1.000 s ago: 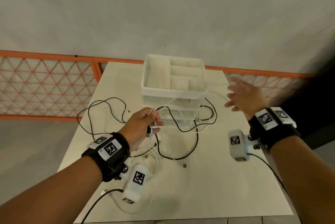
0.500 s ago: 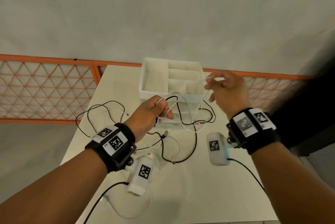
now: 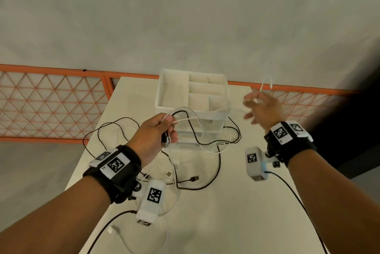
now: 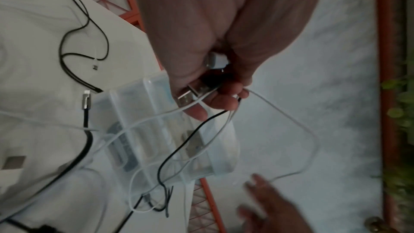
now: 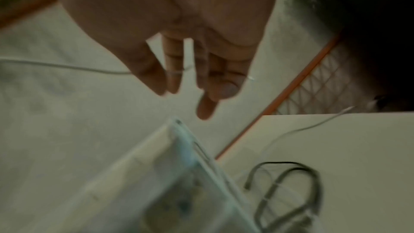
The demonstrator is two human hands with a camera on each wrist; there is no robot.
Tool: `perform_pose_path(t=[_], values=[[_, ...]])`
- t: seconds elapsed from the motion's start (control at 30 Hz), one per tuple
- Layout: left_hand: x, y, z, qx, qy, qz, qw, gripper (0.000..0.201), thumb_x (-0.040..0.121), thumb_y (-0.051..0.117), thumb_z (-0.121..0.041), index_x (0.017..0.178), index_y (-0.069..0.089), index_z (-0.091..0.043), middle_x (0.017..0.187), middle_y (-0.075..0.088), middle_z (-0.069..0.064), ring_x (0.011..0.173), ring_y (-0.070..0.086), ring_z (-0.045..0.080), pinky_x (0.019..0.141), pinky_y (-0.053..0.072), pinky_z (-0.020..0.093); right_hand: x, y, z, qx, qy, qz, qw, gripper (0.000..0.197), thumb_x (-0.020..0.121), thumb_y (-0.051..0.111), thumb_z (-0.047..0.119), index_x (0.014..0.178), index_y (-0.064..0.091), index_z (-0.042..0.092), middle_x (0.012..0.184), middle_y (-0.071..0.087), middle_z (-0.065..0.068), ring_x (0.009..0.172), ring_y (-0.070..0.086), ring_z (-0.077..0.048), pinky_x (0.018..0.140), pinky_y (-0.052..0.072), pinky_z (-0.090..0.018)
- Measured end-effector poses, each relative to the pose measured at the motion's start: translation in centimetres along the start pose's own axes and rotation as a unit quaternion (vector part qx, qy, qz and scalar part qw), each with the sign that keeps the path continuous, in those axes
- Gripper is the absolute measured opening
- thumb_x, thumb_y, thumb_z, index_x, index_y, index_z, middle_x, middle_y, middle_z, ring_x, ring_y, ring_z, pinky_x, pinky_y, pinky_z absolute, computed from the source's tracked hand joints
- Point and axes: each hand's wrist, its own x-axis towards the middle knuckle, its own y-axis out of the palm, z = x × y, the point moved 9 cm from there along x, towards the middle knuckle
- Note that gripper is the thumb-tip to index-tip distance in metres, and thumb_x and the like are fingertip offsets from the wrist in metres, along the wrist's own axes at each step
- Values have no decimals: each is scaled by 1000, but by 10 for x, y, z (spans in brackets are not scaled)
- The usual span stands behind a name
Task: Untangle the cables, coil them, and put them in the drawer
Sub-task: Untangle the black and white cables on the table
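Note:
My left hand is raised in front of the drawer unit and grips a bundle of cable ends. In the left wrist view its fingers curl round USB plugs, a white cable and a black cable. That white cable stretches right to my right hand. There it runs under the thumb and across the index finger, the other fingers staying fairly straight. A blurred loop of it stands above the hand. More tangled black cable lies on the table.
The white table carries the drawer unit, which has an open compartment tray on top and clear closed drawers below. Another black cable loops at the table's left. A loose white cable lies near the front edge. An orange mesh fence runs behind.
My right hand swung in to the tray front, took the white cable, then moved out to the right and up, drawing it taut. My left hand stayed gripping the bundle and rose slightly.

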Motion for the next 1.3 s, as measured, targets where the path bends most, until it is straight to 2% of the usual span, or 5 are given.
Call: perform_pose_path(t=[0.4,0.67,0.97,1.13,1.3], values=[[-6,35,-16,57,36,52,996,24,102,49,-14,100,69,-3,66,62,0,61,62,12,51,43,15,-87,87,67,-111,-191,134,966,25,92,65,35,77,73,18,63,70,2,48,55,-7,54,44,-19],[-12,7,23,192,-1,23,981,32,106,41,-24,81,59,-17,70,58,-4,84,68,12,58,35,18,-53,31,54,203,-32,14,978,29,93,56,13,64,53,11,95,67,3,44,41,-18,45,29,-27],[-18,-16,11,107,-68,15,992,27,104,45,-24,97,63,-7,65,38,-3,49,30,9,44,26,21,-41,48,-59,-185,147,127,963,11,91,62,19,93,69,10,67,64,-6,50,57,-20,47,45,-25],[-32,-28,24,177,-90,35,980,30,104,46,-21,107,65,2,67,36,-1,49,26,10,40,17,19,-33,0,-7,-119,-89,-78,986,20,86,70,15,103,68,27,123,60,12,85,68,-21,78,53,-28],[-42,-34,19,232,-62,24,970,24,102,51,-16,99,71,-4,54,49,-2,40,40,9,36,27,20,-50,55,-67,-368,64,159,914,58,82,61,29,139,52,29,136,61,-4,112,64,-28,97,50,-33]])
